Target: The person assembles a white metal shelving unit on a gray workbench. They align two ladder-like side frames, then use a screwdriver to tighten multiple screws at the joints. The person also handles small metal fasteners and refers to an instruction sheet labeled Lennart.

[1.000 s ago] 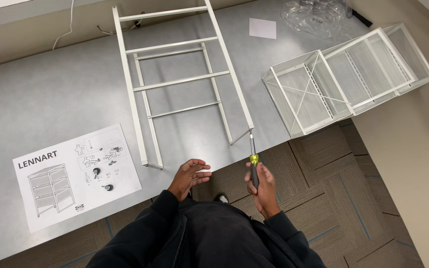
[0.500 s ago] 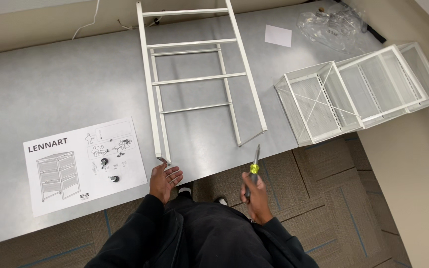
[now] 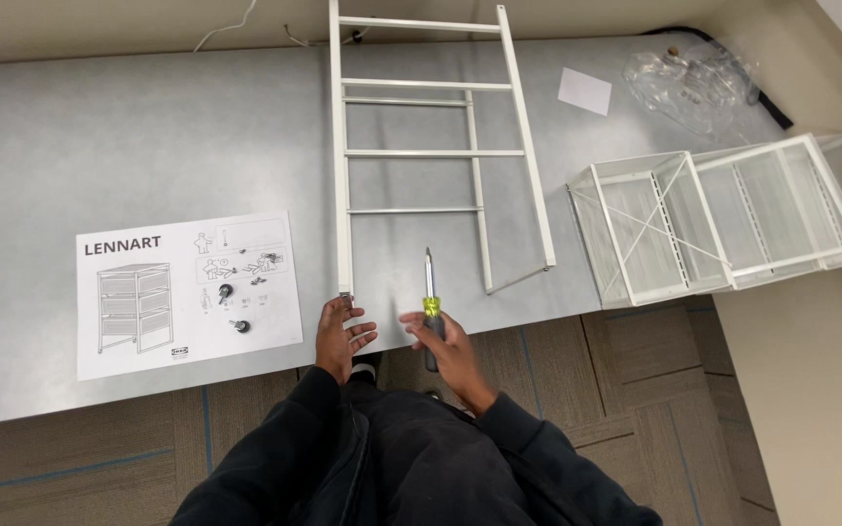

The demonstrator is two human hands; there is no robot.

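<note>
Head view is all I have, looking straight down at a grey sheet spread over the carpet-tile floor.

My left hand sits at the near edge of that sheet, fingers loosely spread and half curled, fingertips up against the bottom end of the white metal frame's left rail. I see nothing gripped in it; whether it pinches the small fitting at the rail's tip I cannot tell.

My right hand is closed around the handle of a screwdriver, yellow-green collar just above the fingers, shaft pointing away from me toward the frame. The tip lies over the bare sheet between the frame's left rail and its middle upright, and touches neither.

The frame lies flat like a ladder, long rails running away from me, several crossbars between them, its near ends just ahead of both hands.

To the left, beside my left hand, lies an instruction sheet with a line drawing of a drawer unit and small diagrams. To the right, well apart from the hands, two white wire baskets lie side by side, partly off the sheet's edge. Beyond them at the far right sit a crumpled clear plastic bag and a small white paper slip.
</note>
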